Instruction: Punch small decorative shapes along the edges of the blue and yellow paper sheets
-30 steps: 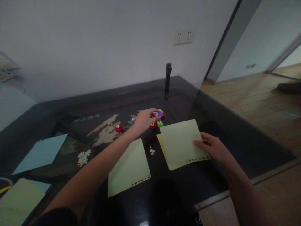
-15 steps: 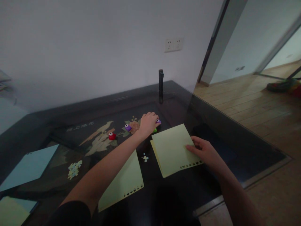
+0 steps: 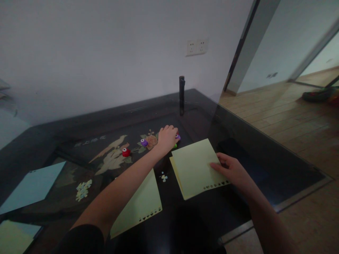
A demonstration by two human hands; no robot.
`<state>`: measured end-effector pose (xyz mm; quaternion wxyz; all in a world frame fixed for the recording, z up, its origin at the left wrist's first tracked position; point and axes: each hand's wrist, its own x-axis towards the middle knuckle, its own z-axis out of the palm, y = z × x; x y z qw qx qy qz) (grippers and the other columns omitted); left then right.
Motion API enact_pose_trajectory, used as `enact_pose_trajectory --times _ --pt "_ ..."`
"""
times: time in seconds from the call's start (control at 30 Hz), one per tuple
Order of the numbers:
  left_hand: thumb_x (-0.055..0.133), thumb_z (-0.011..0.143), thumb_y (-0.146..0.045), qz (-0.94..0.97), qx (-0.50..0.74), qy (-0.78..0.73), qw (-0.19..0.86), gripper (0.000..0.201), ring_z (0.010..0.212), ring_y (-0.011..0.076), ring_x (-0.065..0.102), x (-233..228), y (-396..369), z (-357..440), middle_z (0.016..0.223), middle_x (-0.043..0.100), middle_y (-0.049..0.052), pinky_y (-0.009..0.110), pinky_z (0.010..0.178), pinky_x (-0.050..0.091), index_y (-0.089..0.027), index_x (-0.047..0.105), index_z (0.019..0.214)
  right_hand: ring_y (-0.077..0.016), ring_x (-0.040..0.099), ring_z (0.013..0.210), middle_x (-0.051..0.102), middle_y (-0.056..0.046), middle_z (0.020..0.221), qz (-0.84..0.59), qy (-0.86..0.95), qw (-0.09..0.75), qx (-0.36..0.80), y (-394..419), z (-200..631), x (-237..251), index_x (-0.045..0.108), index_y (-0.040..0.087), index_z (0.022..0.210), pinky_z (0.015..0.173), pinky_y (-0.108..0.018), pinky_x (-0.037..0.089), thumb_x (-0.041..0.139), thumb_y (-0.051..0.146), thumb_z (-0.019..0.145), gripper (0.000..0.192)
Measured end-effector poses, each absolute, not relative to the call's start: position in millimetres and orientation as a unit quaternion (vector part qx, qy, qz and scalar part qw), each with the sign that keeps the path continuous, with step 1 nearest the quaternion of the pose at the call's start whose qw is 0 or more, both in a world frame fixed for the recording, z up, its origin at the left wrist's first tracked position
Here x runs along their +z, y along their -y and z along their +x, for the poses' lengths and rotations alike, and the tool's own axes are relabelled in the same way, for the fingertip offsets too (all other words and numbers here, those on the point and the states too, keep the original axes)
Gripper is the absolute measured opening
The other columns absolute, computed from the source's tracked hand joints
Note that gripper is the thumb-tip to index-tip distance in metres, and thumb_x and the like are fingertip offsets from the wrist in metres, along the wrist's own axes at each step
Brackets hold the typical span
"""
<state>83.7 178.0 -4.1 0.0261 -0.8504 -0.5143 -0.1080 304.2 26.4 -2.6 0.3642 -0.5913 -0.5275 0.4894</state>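
Note:
My left hand (image 3: pixel 167 138) is closed at the far side of the sheets, its fingers curled over a small purple craft punch (image 3: pixel 178 137) that peeks out by the thumb. A bit of a green punch (image 3: pixel 175 145) shows just below it; the rest is hidden. Between thumb and fingers, my right hand (image 3: pixel 230 168) pinches the right edge of a pale yellow sheet (image 3: pixel 194 162), which has a row of shaped holes along its near edge. Another yellow layer shows beneath its left side. Under my left forearm lies a second yellow sheet (image 3: pixel 143 203), also punched along its near edge.
A red punch (image 3: pixel 126 152) and another purple punch (image 3: pixel 144 142) stand left of my hand. Small paper cutouts (image 3: pixel 164 177) lie between the sheets, with a bigger pile (image 3: pixel 83 190) farther left. Blue paper (image 3: pixel 34 187) is at left; a black cylinder (image 3: pixel 181 90) stands near the wall.
Both hands and the papers stay almost where they were. The view has shifted very slightly.

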Motion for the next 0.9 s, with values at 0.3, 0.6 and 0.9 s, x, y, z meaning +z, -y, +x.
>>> enact_pose_trajectory --times 0.3,0.6,0.9 --pt "0.052 0.091 -0.027 -0.856 -0.167 0.489 -0.003 0.02 0.102 0.0237 0.057 19.9 -147.1 66.3 0.107 0.062 0.009 0.034 0.084 0.043 -0.019 0.06 0.107 -0.0237 0.069 0.068 0.075 -0.007 0.085 -0.598 0.512 0.377 0.489 -25.8 304.2 -2.3 0.062 0.019 0.095 0.053 -0.031 0.051 0.066 0.041 0.072 0.032" --pt "0.052 0.087 -0.024 -0.796 -0.23 0.504 -0.245 0.019 0.069 0.0171 0.061 2.4 -89.5 13.8 0.082 0.068 0.003 0.03 0.068 0.047 -0.019 0.063 0.101 -0.0223 0.067 0.065 0.075 -0.008 0.087 -0.638 0.493 0.375 0.457 -28.9 302.1 -9.3 0.059 0.02 0.109 0.052 -0.03 0.049 0.069 0.04 0.071 0.045" --pt "0.055 0.083 -0.021 -0.768 -0.249 0.485 -0.336 0.018 0.073 0.0169 0.065 -15.6 -108.8 28.4 0.082 0.072 0.006 0.028 0.069 0.051 -0.015 0.068 0.092 -0.0218 0.065 0.062 0.075 -0.008 0.084 -0.649 0.494 0.364 0.451 -30.4 300.3 -11.7 0.058 0.02 0.111 0.049 -0.03 0.047 0.07 0.041 0.07 0.048"
